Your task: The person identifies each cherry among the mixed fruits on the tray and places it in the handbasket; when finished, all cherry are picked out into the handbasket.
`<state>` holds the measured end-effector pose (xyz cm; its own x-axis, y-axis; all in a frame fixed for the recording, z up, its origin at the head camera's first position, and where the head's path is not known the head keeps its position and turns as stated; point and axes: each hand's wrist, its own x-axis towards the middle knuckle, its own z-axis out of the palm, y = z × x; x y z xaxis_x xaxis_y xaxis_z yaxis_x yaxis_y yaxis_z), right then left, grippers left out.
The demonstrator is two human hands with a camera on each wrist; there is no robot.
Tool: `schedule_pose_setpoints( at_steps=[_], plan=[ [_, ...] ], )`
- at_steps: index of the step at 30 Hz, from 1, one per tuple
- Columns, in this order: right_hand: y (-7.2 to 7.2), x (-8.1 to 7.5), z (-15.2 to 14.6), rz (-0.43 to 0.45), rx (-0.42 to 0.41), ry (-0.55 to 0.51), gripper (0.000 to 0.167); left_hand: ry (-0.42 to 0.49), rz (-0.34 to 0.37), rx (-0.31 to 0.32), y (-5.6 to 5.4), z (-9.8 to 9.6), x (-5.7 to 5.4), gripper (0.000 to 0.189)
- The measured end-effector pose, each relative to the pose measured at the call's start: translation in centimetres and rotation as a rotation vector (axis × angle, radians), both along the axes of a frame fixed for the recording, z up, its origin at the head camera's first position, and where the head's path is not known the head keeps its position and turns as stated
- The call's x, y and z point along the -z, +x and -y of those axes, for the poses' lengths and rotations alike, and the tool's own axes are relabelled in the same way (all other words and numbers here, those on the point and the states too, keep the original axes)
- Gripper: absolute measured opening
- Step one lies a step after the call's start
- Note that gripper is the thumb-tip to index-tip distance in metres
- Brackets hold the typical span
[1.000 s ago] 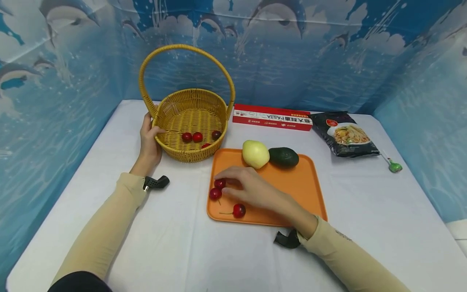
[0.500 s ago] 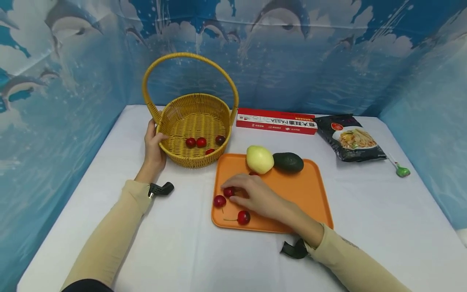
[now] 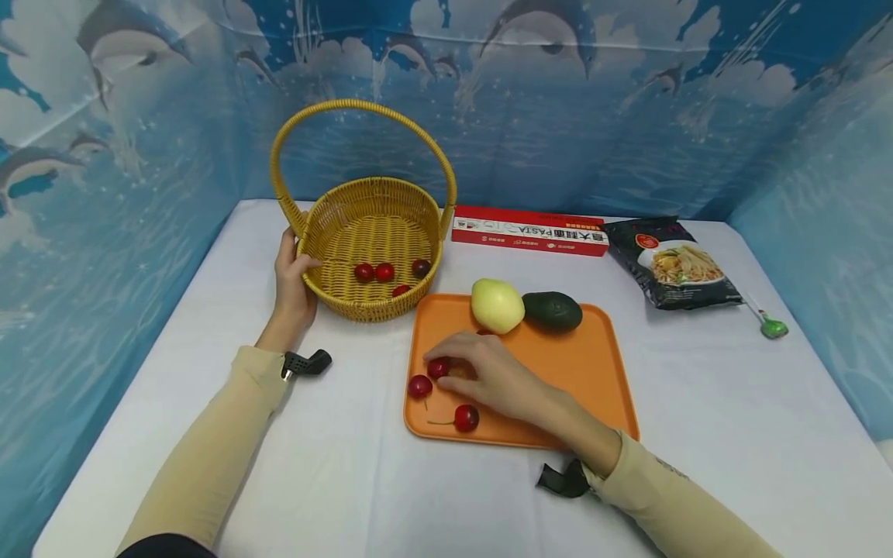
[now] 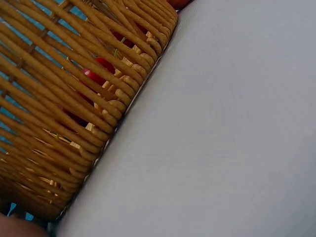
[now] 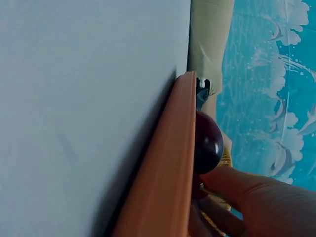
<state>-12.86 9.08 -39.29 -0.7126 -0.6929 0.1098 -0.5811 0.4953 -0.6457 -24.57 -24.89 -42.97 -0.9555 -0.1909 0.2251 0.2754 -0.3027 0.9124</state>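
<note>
My left hand (image 3: 294, 291) grips the left side of a yellow wicker basket (image 3: 370, 306), its thumb over the rim. Several dark red cherries (image 3: 384, 272) lie inside; through the weave they show in the left wrist view. My right hand (image 3: 488, 372) is over the left part of an orange tray (image 3: 558, 372), with a cherry (image 3: 438, 367) between its thumb and fingers. Just beside it lies another cherry (image 3: 420, 386). Nearer the tray's front edge is a cherry with a stem (image 3: 466, 418), which looms large in the right wrist view. One more cherry (image 3: 486, 332) peeks out behind the hand.
At the tray's back edge sit a yellow-green pear-like fruit (image 3: 497, 306) and an avocado (image 3: 553, 311). Behind are a red pasta box (image 3: 530, 230) and a black noodle packet (image 3: 673, 263). A green-wrapped lollipop (image 3: 773, 327) lies far right.
The head view has tilted slightly. The right thumb and fingers have closed in on one cherry, which shifted a little right on the tray. My left hand keeps its place on the basket.
</note>
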Motion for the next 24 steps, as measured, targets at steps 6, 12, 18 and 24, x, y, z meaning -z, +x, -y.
schedule_pose_setpoints(
  at_steps=[6,12,18,24],
  plan=[
    [-0.3,-1.3,0.0,-0.015,0.03,-0.044,0.038,-0.003,0.0,0.006,0.1,0.0,0.0,0.081],
    [-1.8,-3.2,0.5,-0.068,0.033,-0.142,0.038,0.009,-0.004,0.005,-0.1,0.0,0.2,0.081],
    [-4.2,-5.0,2.6,-0.106,0.045,-0.181,0.039,0.015,-0.016,0.008,-0.2,-0.1,0.3,0.08],
    [-6.2,-5.9,5.3,-0.173,0.068,-0.174,0.039,0.015,-0.018,0.002,-0.3,-0.2,0.4,0.08]
  ],
)
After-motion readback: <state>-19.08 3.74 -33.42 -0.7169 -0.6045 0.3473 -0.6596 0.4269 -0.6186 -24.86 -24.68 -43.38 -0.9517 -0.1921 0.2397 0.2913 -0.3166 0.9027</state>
